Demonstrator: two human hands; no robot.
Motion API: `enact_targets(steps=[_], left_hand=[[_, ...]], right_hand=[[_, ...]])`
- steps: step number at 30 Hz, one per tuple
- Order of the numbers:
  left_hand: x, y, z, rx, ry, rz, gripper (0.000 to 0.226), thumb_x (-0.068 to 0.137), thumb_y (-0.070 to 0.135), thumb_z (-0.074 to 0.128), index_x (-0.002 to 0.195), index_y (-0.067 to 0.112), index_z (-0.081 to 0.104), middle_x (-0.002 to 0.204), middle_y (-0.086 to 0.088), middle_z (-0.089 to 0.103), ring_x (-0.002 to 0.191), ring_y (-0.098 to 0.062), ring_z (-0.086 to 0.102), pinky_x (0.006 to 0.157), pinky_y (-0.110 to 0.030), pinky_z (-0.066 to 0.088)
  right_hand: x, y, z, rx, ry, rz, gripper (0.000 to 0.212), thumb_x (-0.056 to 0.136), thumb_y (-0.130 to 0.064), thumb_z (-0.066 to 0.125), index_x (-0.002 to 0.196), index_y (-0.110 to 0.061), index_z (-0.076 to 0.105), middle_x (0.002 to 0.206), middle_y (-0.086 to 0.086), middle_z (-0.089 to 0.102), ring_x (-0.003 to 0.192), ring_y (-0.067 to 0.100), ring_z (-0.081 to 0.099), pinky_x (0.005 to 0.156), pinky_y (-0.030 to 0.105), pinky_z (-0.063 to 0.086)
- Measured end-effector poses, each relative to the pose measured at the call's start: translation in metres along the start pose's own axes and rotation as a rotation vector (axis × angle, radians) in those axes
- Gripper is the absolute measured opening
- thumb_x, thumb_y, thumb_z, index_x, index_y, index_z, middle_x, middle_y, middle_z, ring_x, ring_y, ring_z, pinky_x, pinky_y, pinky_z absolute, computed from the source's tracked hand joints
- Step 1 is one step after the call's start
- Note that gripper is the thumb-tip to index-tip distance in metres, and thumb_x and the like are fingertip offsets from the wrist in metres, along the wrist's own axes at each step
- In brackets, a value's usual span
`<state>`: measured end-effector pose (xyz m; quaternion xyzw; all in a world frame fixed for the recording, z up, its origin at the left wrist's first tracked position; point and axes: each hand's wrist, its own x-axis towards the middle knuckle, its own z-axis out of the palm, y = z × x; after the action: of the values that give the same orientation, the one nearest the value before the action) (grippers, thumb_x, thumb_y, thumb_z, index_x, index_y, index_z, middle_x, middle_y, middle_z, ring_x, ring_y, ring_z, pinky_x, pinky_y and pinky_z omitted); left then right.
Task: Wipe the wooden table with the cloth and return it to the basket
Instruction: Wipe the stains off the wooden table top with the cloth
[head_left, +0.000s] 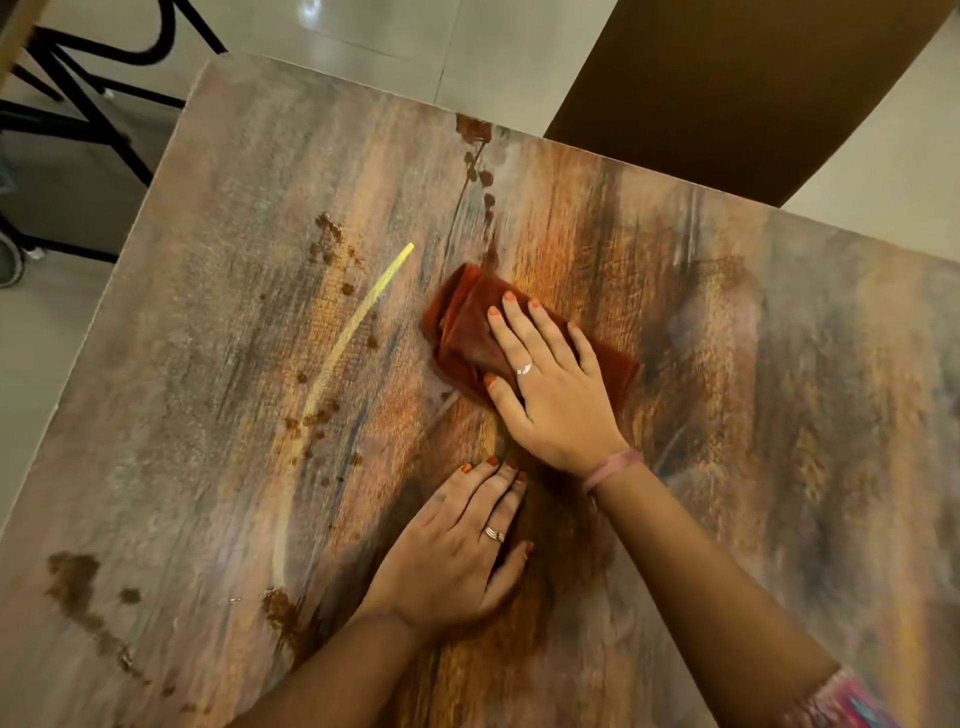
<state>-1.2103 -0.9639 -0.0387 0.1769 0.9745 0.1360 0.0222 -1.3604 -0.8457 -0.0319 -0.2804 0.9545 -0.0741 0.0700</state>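
A folded rust-red cloth (462, 327) lies on the wooden table (218, 395) near its middle. My right hand (550, 384) presses flat on the cloth with its fingers spread and straight, covering the cloth's near half. My left hand (457, 551) rests flat on the bare tabletop just in front of it, fingers straight, holding nothing. The tabletop carries a painted pattern of brown, orange and grey streaks with dark specks. No basket is in view.
A brown chair back (727, 88) stands at the table's far edge on the right. Black metal chair legs (78, 88) stand on the tiled floor beyond the far-left corner. The table's left edge runs diagonally down the frame's left side.
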Motion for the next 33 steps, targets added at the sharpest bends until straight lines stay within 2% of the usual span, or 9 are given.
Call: enact_targets(steps=[5,11,15,19,21,25,27,29,33], left_hand=[[-0.002,0.000,0.001,-0.018,-0.013,-0.009,0.058,0.094,0.048,0.042,0.136,0.009,0.052,0.140,-0.008,0.052,0.132,-0.023,0.045,0.112,-0.039,0.033],[-0.002,-0.002,0.001,-0.047,-0.020,0.004,0.057,0.095,0.048,0.041,0.136,0.009,0.051,0.140,-0.006,0.051,0.132,-0.022,0.044,0.114,-0.037,0.029],[-0.002,-0.003,0.000,-0.049,-0.038,-0.002,0.058,0.094,0.048,0.043,0.138,0.010,0.050,0.141,-0.006,0.051,0.132,-0.022,0.044,0.112,-0.039,0.033],[-0.002,-0.003,0.002,-0.041,-0.025,-0.003,0.058,0.094,0.048,0.043,0.137,0.010,0.051,0.140,-0.006,0.051,0.132,-0.022,0.045,0.113,-0.039,0.030],[-0.002,-0.003,0.003,-0.026,-0.025,0.001,0.058,0.094,0.048,0.042,0.136,0.010,0.052,0.139,-0.007,0.053,0.131,-0.022,0.046,0.112,-0.038,0.030],[-0.002,-0.002,0.002,-0.020,-0.022,-0.004,0.057,0.091,0.048,0.044,0.133,0.011,0.056,0.135,-0.006,0.056,0.128,-0.022,0.050,0.111,-0.038,0.034],[-0.002,-0.001,0.002,-0.022,-0.029,-0.002,0.057,0.091,0.048,0.045,0.133,0.011,0.056,0.135,-0.006,0.056,0.128,-0.022,0.050,0.112,-0.039,0.034],[-0.001,-0.001,0.001,-0.030,-0.025,-0.006,0.058,0.092,0.048,0.045,0.135,0.011,0.054,0.137,-0.006,0.054,0.129,-0.022,0.049,0.112,-0.038,0.028],[-0.001,-0.002,0.001,-0.057,-0.022,-0.015,0.057,0.093,0.047,0.045,0.137,0.011,0.051,0.141,-0.005,0.050,0.134,-0.021,0.043,0.114,-0.038,0.024]], right_hand=[[0.110,0.016,-0.008,-0.047,0.061,0.075,0.061,0.095,-0.046,0.027,0.152,-0.024,0.023,0.160,-0.002,0.021,0.147,0.018,0.018,0.116,0.044,0.013],[0.233,0.030,-0.025,0.020,-0.010,0.212,0.059,0.099,-0.044,0.022,0.154,-0.023,0.017,0.161,-0.004,0.017,0.149,0.017,0.009,0.118,0.046,0.006],[0.211,0.028,-0.026,0.039,0.014,0.132,0.058,0.100,-0.043,0.024,0.154,-0.022,0.017,0.161,-0.004,0.016,0.148,0.016,0.009,0.119,0.044,0.006],[0.118,0.021,-0.022,0.064,0.000,0.017,0.056,0.100,-0.040,0.033,0.153,-0.024,0.022,0.160,-0.006,0.018,0.148,0.013,0.011,0.120,0.041,0.009],[0.062,0.015,-0.019,0.086,0.001,0.010,0.056,0.098,-0.040,0.037,0.151,-0.025,0.027,0.158,-0.008,0.023,0.147,0.011,0.014,0.118,0.038,0.011],[-0.006,0.000,-0.012,0.032,0.022,0.048,0.056,0.090,-0.046,0.042,0.141,-0.024,0.045,0.148,-0.006,0.043,0.140,0.015,0.033,0.111,0.040,0.025],[-0.004,-0.007,-0.008,0.000,0.023,0.062,0.058,0.091,-0.048,0.041,0.142,-0.020,0.044,0.148,-0.001,0.042,0.141,0.020,0.033,0.114,0.046,0.023],[0.023,-0.009,-0.005,0.007,0.026,0.070,0.063,0.092,-0.048,0.037,0.148,-0.020,0.034,0.154,0.002,0.033,0.145,0.022,0.023,0.116,0.052,0.016],[0.130,0.005,-0.008,-0.014,0.061,0.177,0.063,0.093,-0.048,0.031,0.153,-0.031,0.020,0.160,0.001,0.017,0.147,0.025,0.016,0.114,0.055,0.014]])
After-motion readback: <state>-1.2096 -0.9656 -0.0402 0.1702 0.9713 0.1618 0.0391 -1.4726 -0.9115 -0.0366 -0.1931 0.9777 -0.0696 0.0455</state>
